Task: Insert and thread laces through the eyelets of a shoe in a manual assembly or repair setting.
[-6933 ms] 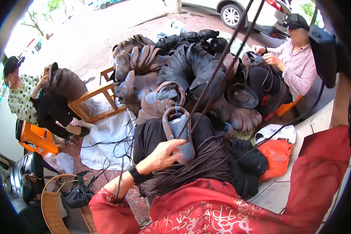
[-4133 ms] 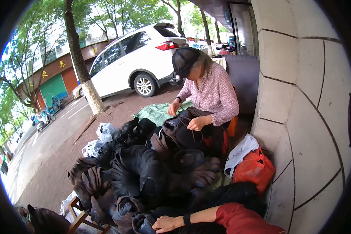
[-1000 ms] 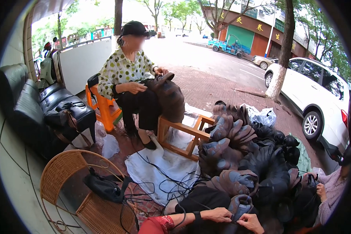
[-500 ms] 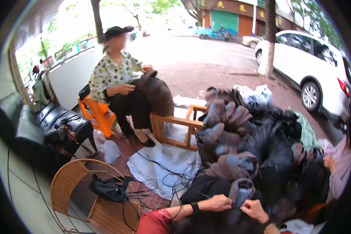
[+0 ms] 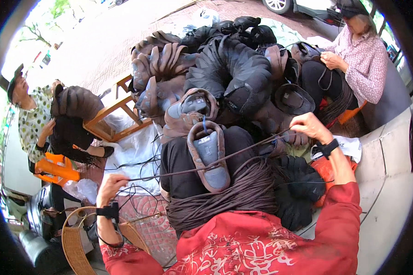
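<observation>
A dark brown shoelace is stretched between my hands at a slant, passing over the shoe in my lap. My left hand is closed on its lower end, out to the left. My right hand pinches the other end, higher up and to the right. The grey-brown shoe rests between my thighs, sole hidden, its blue-grey inside facing up. A thick bundle of brown laces lies across my lap below the shoe.
Curved rows of nested black shoe uppers and brown ones pile up ahead. A wooden frame stool stands left. One co-worker sits far left, another at right, both handling shoes. A wicker chair is at lower left.
My view has swung to the right and down. My hands, close together at the shoe before, are now wide apart with the lace pulled out between them.
</observation>
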Demonstrator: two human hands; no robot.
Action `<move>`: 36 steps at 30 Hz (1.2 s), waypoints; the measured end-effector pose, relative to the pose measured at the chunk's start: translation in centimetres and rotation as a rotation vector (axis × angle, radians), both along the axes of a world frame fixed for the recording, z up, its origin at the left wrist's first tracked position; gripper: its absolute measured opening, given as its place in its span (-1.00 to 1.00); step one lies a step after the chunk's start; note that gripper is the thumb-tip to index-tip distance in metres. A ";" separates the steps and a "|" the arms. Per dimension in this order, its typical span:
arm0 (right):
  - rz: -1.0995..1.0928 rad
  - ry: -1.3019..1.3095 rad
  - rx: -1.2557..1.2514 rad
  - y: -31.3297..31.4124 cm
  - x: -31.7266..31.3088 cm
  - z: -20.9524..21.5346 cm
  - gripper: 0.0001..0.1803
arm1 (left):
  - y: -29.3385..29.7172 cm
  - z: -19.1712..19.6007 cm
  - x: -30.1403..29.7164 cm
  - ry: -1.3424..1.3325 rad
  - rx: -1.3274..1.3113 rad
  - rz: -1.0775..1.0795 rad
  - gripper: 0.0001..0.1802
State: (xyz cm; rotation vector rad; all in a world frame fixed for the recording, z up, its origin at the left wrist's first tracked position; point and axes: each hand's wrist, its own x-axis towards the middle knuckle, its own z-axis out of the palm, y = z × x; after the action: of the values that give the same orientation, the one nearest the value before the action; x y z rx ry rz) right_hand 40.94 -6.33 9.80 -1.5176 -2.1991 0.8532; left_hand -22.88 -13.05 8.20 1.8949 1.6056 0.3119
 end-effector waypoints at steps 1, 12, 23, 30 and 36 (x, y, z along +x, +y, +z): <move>-0.043 -0.043 0.012 -0.5 1.9 0.5 -0.85 | -0.4 0.1 -1.5 0.033 0.029 0.038 -0.85; -0.445 -0.344 0.308 -7.8 16.6 0.8 -0.81 | 1.0 0.1 -8.1 0.532 0.403 0.266 -0.83; -0.835 -0.717 0.519 -12.8 20.1 -4.1 -0.72 | -2.9 4.7 -15.1 0.819 0.576 1.068 -0.68; -1.243 0.903 0.387 -14.5 16.1 -13.3 -0.58 | -6.8 2.9 -23.4 -0.249 0.692 1.350 -0.63; -0.939 0.898 0.124 -9.5 1.6 -8.7 -0.72 | -0.6 3.9 -11.4 -1.011 0.744 1.118 -0.65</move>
State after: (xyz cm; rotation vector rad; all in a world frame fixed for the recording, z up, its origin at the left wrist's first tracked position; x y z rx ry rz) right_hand 42.53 -15.83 1.05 -1.4425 -0.7556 0.7900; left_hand -34.30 -13.68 12.13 0.6430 1.6410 2.1322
